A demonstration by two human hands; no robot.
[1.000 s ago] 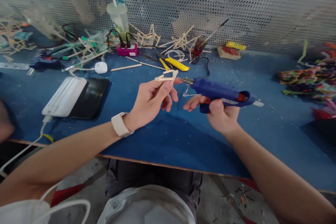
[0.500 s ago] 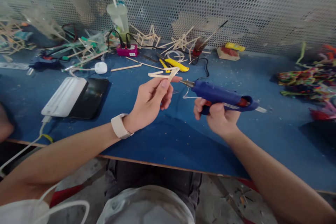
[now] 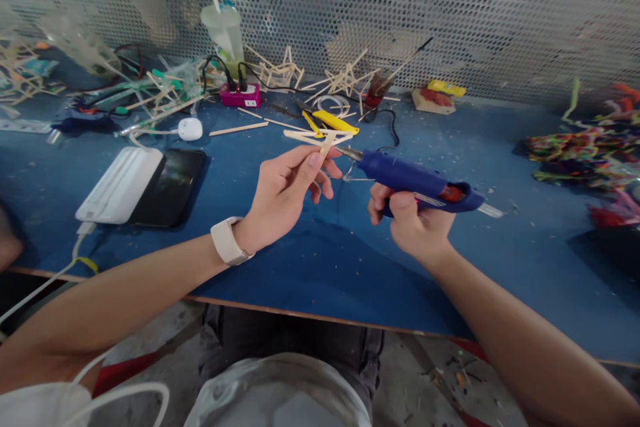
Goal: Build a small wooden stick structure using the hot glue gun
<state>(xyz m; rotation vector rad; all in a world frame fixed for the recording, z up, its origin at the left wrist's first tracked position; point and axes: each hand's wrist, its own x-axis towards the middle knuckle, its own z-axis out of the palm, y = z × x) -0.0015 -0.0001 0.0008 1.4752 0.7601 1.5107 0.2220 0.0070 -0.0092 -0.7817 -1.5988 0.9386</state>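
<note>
Between thumb and fingers, my left hand (image 3: pixel 293 183) pinches a small frame of pale wooden sticks (image 3: pixel 327 145) above the table. My right hand (image 3: pixel 417 217) is wrapped round the grip of a blue hot glue gun (image 3: pixel 405 173), a clear glue stick (image 3: pixel 491 211) poking out of its rear. The metal nozzle (image 3: pixel 350 154) points left, close beside the stick frame; whether it touches cannot be made out. Behind my left hand lies a yellow box cutter (image 3: pixel 336 123). Thin glue strands seem to hang under the nozzle.
On the blue table (image 3: pixel 300 273), a white power bank (image 3: pixel 123 185) and a black phone (image 3: pixel 170 188) lie left. Behind are a pink power adapter (image 3: pixel 241 95), a drink cup (image 3: pixel 223 30) and stick structures (image 3: pixel 280 73). Colourful yarn (image 3: pixel 583 153) sits right. Another person's hand (image 3: pixel 7 240) shows at far left.
The stick frame has turned in my left hand and its fingers have spread a little. My right hand has moved the glue gun slightly left, its nozzle now nearer the sticks.
</note>
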